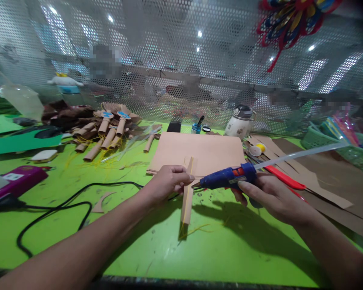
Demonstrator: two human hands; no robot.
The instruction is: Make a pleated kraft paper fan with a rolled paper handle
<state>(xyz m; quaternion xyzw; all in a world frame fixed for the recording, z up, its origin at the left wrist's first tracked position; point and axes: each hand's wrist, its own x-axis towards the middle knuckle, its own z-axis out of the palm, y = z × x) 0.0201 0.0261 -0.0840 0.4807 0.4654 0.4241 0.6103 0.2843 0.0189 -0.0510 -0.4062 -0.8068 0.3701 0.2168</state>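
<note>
My left hand point(171, 181) pinches a narrow strip of brown kraft paper point(186, 203) with a yellow thread running along its length. The strip slants toward me over the green table, and loose thread ends trail from its near end. My right hand point(264, 195) is wrapped around a blue hot glue gun point(226, 177), with a long clear glue stick point(302, 155) jutting from its back. The gun's nozzle is at the strip, close by my left fingertips; whether it touches the paper I cannot tell. Behind the strip lies a stack of brown paper sheets point(199, 147).
Several rolled paper tubes point(109, 137) with yellow threads lie at the back left. Red-handled scissors point(286, 178) and cut brown paper point(345, 201) are at right, near a thread spool point(255, 150). A black cable point(87, 186) runs left to a purple power strip point(21, 181). A bottle point(238, 123) stands behind.
</note>
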